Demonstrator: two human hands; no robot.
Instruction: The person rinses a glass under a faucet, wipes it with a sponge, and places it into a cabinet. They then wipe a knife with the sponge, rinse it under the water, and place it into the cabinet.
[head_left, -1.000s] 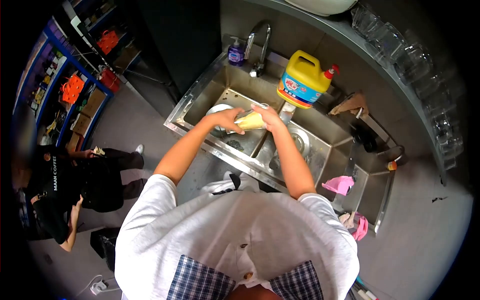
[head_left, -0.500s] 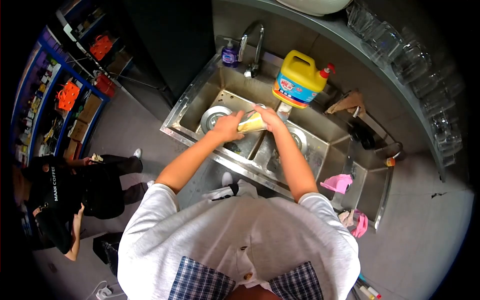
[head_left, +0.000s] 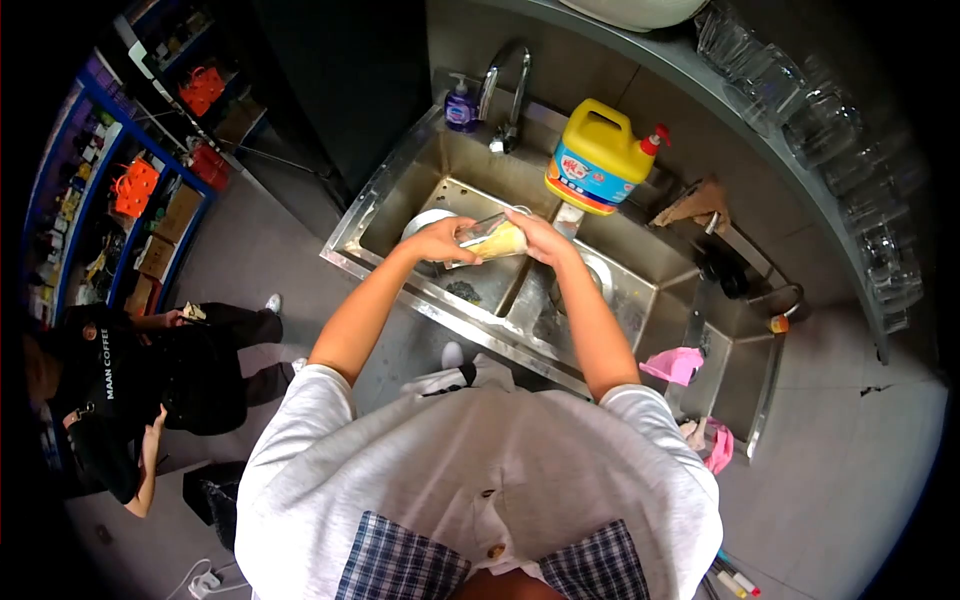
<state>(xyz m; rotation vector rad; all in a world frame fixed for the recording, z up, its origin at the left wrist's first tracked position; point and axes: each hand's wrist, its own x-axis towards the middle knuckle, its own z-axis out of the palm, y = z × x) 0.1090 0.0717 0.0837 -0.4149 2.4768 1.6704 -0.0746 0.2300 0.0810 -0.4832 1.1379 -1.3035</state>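
Note:
Over the left sink basin [head_left: 400, 195], a clear glass [head_left: 482, 229] lies tilted sideways between my two hands. Something yellow and sponge-like [head_left: 506, 243] shows through its wall, towards the right end. My left hand [head_left: 438, 241] grips the glass's left end, thumb and fingers curled round it. At the other end my right hand [head_left: 543, 239] is wrapped round the glass close to the yellow piece, its fingertips partly hidden. Below my left hand, a round metal item [head_left: 425, 221] in the basin is partly covered.
A curved faucet [head_left: 512, 100], a purple soap bottle [head_left: 460, 106] and a large yellow detergent jug [head_left: 600, 155] stand behind the basins. Pink cloth [head_left: 675, 365] hangs at the right basin. Several glasses [head_left: 770, 85] line the upper shelf. A person in black [head_left: 150, 390] stands at left.
My left hand has shifted slightly left and turned on the glass, uncovering more of its clear wall. My right hand stays nearly in place.

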